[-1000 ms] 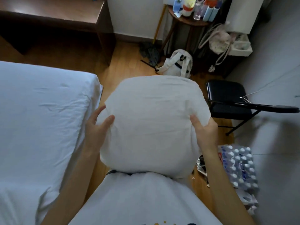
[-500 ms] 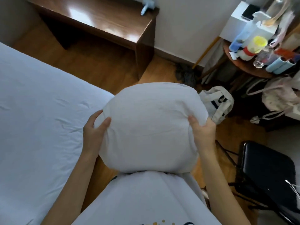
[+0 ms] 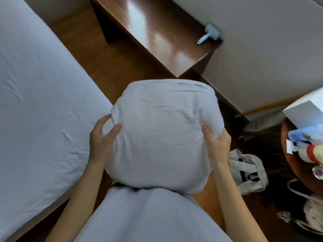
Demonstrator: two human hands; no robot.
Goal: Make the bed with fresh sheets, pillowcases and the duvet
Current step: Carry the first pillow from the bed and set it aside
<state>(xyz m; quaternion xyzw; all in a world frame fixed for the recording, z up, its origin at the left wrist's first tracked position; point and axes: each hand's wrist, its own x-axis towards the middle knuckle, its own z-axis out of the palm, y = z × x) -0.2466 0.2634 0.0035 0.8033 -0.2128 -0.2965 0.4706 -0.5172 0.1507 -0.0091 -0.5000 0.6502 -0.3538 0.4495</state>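
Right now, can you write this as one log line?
step: carrying pillow | left hand: grips pillow side | right hand: grips other side | bed: sheet on, left of person

Both hands hold the pillow from its sides, arms reaching forward from the body.

The left hand (image 3: 101,137) grips the left edge of the pillow (image 3: 160,137), thumb laid across the top face and fingers (image 3: 103,119) curled round the side. The right hand (image 3: 217,142) grips the right edge in the same way, thumb on top, its fingers hidden behind the cloth. Both forearms are bare and slope inward from the lower corners, wrists nearly straight.
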